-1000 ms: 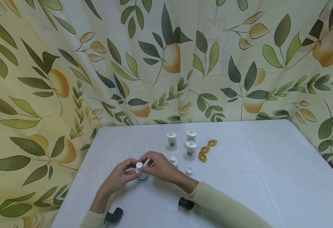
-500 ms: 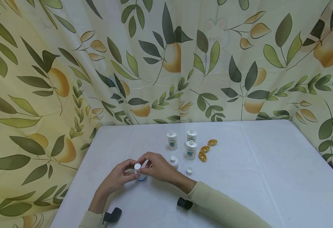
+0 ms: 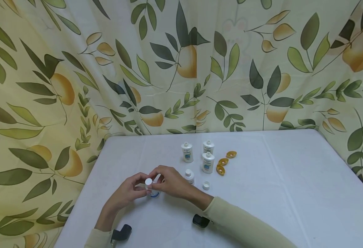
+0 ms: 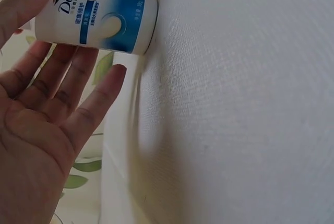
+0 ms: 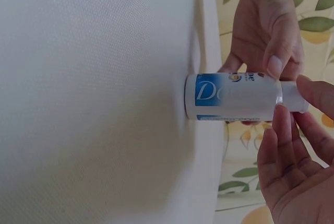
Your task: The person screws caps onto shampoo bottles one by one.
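A small white and blue Dove bottle (image 4: 112,20) stands upright on the white-covered table, its base at the cloth. My left hand (image 3: 127,191) holds it near the top, thumb on one side and fingers on the other; the lower fingers stretch out beside it in the left wrist view. My right hand (image 3: 172,182) pinches the white cap (image 5: 295,97) between thumb and fingers. In the right wrist view the cap sits on the bottle's neck. Just behind the right wrist is another white-capped bottle (image 3: 189,176), partly hidden by the arm.
Three white bottles with narrow necks, the leftmost bottle (image 3: 187,153) among them, stand farther back. Beside them lie three yellow-brown oval rings, one ring (image 3: 231,154) farthest back. A loose white cap (image 3: 206,185) rests near the right forearm. A leaf-patterned curtain (image 3: 181,103) hangs behind the table.
The cap and bottle top have shifted slightly left in the head view, with both hands staying on them. The other bottles, rings and loose cap keep their places.
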Motion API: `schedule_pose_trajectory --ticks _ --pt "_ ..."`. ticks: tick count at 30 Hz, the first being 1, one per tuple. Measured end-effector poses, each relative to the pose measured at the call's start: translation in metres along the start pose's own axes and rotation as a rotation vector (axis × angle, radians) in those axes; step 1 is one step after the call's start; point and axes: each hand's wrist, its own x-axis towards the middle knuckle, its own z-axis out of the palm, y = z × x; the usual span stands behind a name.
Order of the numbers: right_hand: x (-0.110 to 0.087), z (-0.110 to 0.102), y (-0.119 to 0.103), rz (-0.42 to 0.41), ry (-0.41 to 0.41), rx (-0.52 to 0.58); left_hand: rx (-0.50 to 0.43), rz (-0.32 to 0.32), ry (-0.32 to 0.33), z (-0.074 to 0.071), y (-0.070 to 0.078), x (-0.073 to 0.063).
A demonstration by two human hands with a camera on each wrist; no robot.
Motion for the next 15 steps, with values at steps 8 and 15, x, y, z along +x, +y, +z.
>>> schedule_pose_trajectory --ticks 8,15 --pt "-0.003 -0.004 -0.004 -0.030 -0.008 -0.071 0.035 0.019 -0.020 0.000 0.004 0.002" --pt "-0.007 -0.023 -0.010 -0.049 -0.011 -0.006 0.155 0.062 0.014 -0.001 0.016 0.010"
